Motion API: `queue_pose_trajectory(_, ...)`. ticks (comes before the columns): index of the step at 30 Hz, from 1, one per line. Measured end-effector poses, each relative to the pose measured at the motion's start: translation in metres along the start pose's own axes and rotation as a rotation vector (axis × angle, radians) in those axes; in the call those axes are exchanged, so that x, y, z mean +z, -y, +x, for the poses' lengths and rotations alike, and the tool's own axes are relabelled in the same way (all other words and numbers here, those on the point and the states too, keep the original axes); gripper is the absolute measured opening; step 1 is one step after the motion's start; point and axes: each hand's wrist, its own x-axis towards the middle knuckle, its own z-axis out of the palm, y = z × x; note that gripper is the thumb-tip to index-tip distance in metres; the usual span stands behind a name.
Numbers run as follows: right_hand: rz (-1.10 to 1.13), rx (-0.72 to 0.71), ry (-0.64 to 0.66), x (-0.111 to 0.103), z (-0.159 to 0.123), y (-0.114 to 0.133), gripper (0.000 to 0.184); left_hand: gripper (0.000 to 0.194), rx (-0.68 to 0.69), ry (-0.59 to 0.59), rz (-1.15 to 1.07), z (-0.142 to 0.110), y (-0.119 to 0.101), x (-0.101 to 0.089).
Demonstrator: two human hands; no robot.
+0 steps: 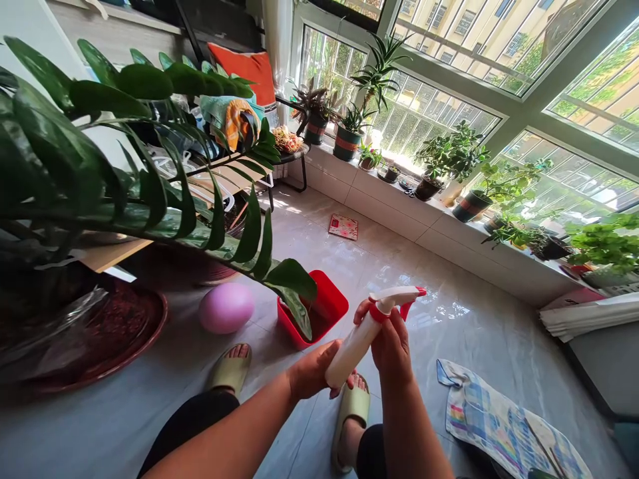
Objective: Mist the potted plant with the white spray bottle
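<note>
Pretty clearly an enclosed balcony in someone's home, basically a little sunroom: big windows (439,120) facing an apartment block (479,33), potted plants (452,156) lined up on a tiled ledge (384,206), an orange cushion (244,76), and a tiled floor (464,359).

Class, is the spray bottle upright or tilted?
Tilted: the white spray bottle slants, base low at the left hand, head raised in the right hand.

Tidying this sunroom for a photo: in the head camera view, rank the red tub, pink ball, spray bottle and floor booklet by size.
1. Red tub, largest.
2. Pink ball and white spray bottle: they look alike, and the bottle's nearness to the camera makes ranking them unsure.
3. Floor booklet, smallest.
</note>
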Motion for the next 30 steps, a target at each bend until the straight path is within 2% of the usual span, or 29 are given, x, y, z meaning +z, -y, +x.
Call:
queue_pose_trajectory(3, -0.033, -0.006, -0.038, 0.002, 0.000, 0.000, 0.025, 0.067, -0.051, 0.043, -0.183, 0.000, -0.003, 0.000)
queue_pose_trajectory(7, -0.064, 0.008, -0.045, 0.000, 0.000, -0.005, 0.028, 0.080, 0.018, -0.057, -0.190, 0.003, -0.005, -0.004)
queue_pose_trajectory(11, -0.144, -0.034, -0.086, -0.003, 0.000, -0.012, 0.032, 0.088, 0.090, -0.228, -0.063, 0.005, -0.005, -0.011)
queue_pose_trajectory(17, -0.163, -0.052, -0.172, -0.006, 0.003, -0.023, 0.033, 0.082, 0.157, -0.420, 0.136, 0.004, -0.011, -0.007)
queue_pose_trajectory(25, -0.125, 0.002, -0.364, 0.000, 0.006, -0.027, 0.030, 0.049, 0.306, -0.782, 0.531, 0.003, -0.013, -0.002)
queue_pose_trajectory(30, -0.145, 0.040, -0.257, 0.001, 0.007, -0.023, 0.030, 0.050, 0.316, -0.837, 0.590, 0.005, -0.005, -0.006)
